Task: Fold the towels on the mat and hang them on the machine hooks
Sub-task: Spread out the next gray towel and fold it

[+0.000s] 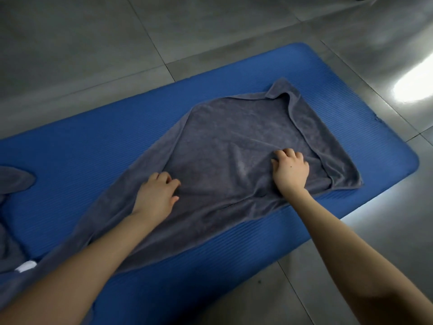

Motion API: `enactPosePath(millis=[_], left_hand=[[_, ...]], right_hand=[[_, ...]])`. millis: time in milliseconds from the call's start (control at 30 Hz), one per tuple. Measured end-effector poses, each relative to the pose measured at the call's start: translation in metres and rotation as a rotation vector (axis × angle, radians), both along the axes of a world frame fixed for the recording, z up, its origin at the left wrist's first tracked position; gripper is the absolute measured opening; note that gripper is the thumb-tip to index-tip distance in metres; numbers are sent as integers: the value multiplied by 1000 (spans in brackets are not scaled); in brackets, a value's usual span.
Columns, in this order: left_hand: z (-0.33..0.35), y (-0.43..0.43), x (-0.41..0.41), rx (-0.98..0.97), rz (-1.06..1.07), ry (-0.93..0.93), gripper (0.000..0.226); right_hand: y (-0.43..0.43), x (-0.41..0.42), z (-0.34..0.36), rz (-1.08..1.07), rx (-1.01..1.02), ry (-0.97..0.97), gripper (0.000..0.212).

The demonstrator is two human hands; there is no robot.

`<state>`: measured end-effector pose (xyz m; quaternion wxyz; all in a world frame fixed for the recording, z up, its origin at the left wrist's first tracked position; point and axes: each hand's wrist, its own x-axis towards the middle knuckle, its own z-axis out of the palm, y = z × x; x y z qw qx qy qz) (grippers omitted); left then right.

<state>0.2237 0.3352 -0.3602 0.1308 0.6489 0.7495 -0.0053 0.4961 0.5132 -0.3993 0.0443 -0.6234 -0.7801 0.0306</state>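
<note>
Our left hand (155, 195), at 8 o'clock on the grey towel (234, 137), and right hand (290, 171), at 4 o'clock, grip its cloth with curled fingers. It lies part-folded on the blue mat (93, 141); grey floor tiles (93, 43) spread toward 12.

A royal-blue mat (93, 141) ribbed with fine parallel lines carries a plain slate-grey towel (234, 141), a second towel (11, 181) of the same grey at the mat's left edge shows a small white tag (27, 266), and the floor (82, 43) is dull grey tile crossed by thin dark joints.
</note>
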Motion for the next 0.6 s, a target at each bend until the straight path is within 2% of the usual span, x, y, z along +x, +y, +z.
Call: enactPosePath(millis=[133,200,267,300,367,433,500,600], left_hand=[[22,-22,-20,-64,-161,98,34],[41,-31,-34,-77,-299,169,36],[65,-40,-43,-119,-390,229,33],[76,-47,-48,-111,-395,209,30],[91,-61,-61,-108,-306,148,28],[97,-77,-77,-181,-178,128,29],[94,-94,-93,-193,-45,86,29],[75,-124,-115,-135,224,-4,24]], right_hand=[[5,-2,0,-122,-67,9,34],[4,-13,6,-182,-120,-65,36],[-8,-34,15,-144,-83,-141,38],[-19,-48,18,-63,-36,-115,37],[-48,-84,23,183,37,54,32],[-85,-124,30,420,11,215,27],[-117,-160,33,605,-51,246,21],[-143,-193,35,780,-66,165,33]])
